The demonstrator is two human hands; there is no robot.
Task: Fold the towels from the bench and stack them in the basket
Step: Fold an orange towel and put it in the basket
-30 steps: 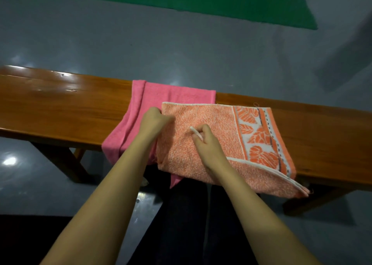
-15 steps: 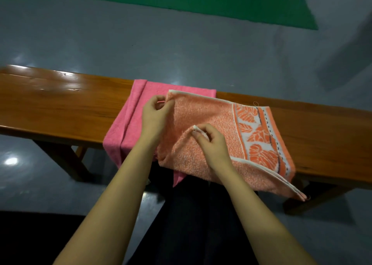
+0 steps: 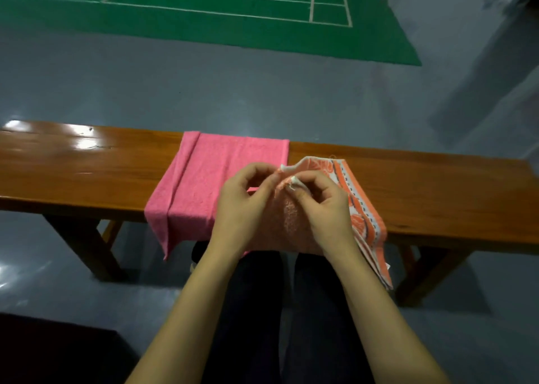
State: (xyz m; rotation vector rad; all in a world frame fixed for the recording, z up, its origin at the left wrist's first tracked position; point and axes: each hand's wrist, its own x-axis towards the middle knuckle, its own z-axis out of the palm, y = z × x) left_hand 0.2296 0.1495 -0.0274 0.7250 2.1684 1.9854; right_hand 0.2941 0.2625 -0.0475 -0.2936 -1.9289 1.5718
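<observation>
We hold the orange towel (image 3: 360, 208) bunched between both hands, its patterned end draped over the near edge of the desk (image 3: 87, 173) at four o'clock. Our left hand (image 3: 242, 205) pinches one white-hemmed corner and our right hand (image 3: 320, 205) pinches the other. It looks light, limp terry, so we judge corners and hems the best places to grip. The pink towel (image 3: 210, 179) lies flat on the desk at ten o'clock. A second ago the orange towel lay spread over the pink one; now its left edge is drawn across to the right.
</observation>
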